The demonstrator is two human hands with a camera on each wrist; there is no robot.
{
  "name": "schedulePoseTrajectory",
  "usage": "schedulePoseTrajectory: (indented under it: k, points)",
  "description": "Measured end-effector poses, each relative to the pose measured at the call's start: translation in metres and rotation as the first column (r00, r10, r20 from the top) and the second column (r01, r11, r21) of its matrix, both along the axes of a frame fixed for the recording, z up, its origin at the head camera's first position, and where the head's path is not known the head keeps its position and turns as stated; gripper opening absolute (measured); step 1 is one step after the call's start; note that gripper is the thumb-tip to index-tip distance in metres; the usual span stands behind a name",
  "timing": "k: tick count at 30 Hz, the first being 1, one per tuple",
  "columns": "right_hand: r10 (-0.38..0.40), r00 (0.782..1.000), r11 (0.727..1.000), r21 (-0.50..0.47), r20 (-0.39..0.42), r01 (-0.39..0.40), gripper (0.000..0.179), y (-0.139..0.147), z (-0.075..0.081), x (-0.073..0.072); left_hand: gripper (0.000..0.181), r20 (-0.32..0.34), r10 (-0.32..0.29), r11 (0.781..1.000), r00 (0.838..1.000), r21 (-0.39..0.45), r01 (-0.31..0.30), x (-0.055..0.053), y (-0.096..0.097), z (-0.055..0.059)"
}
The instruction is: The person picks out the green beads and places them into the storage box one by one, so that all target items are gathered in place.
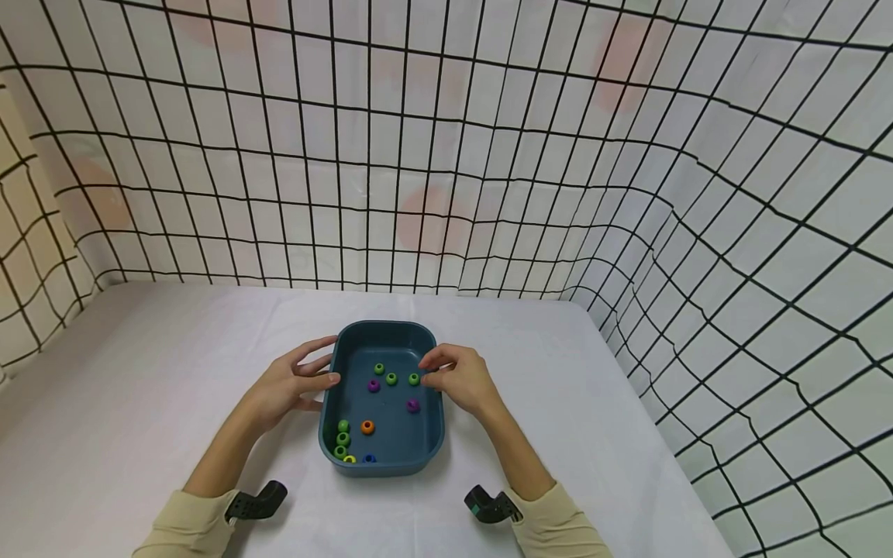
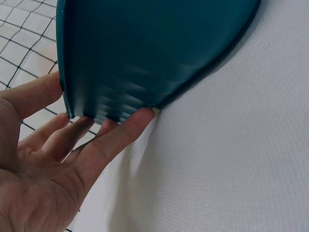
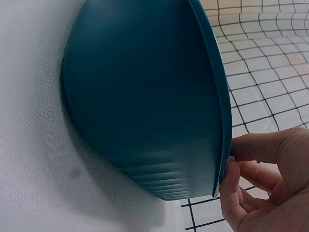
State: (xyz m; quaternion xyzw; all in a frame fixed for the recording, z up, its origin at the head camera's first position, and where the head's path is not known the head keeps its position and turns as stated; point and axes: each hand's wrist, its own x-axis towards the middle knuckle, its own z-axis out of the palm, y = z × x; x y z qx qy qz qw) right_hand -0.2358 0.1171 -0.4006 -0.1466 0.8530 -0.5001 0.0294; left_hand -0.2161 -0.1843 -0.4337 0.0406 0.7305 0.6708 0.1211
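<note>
A dark teal tray (image 1: 394, 461) holds several loose beads with round holes. My left hand (image 1: 289, 387) is at its left side, thumb at the rim and fingers spread against the outer wall. In the left wrist view, the left hand (image 2: 72, 154) has one fingertip low, near the cloth. My right hand (image 1: 463, 380) reaches over the right rim, thumb and forefinger tips apart beside a green bead (image 1: 414, 379). The right wrist view shows the right hand (image 3: 263, 183) at the rim, some fingertips hidden behind it.
Elsewhere in the tray are purple beads (image 1: 413, 405), an orange bead (image 1: 367, 427), a yellow bead (image 1: 349, 459), a blue bead (image 1: 370, 459) and more green beads (image 1: 343, 439). White cloth (image 1: 558, 434) covers the table. Black netting (image 1: 446, 163) hangs along the back and sides.
</note>
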Motion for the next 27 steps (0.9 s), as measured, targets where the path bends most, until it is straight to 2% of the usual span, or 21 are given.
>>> schedulePoseTrajectory:
  k: [9, 20, 27]
  points:
    - [-0.003, 1.0, 1.0, 0.011, -0.013, 0.003, 0.016, 0.0011, -0.0008, -0.0008, 0.075, -0.006, 0.002, 1.0, 1.0, 0.0, -0.002, 0.0, 0.0004, 0.0002]
    - [0.011, 1.0, 1.0, 0.002, 0.01, -0.011, 0.02, 0.0015, 0.0013, -0.0007, 0.075, -0.006, 0.009, 1.0, 1.0, -0.008, -0.009, -0.0001, 0.0004, 0.0001]
    - [0.007, 1.0, 0.998, -0.069, 0.025, -0.006, 0.024, 0.0056, 0.0061, -0.001, 0.075, -0.001, 0.012, 1.0, 1.0, -0.005, -0.012, -0.0002, 0.001, 0.0002]
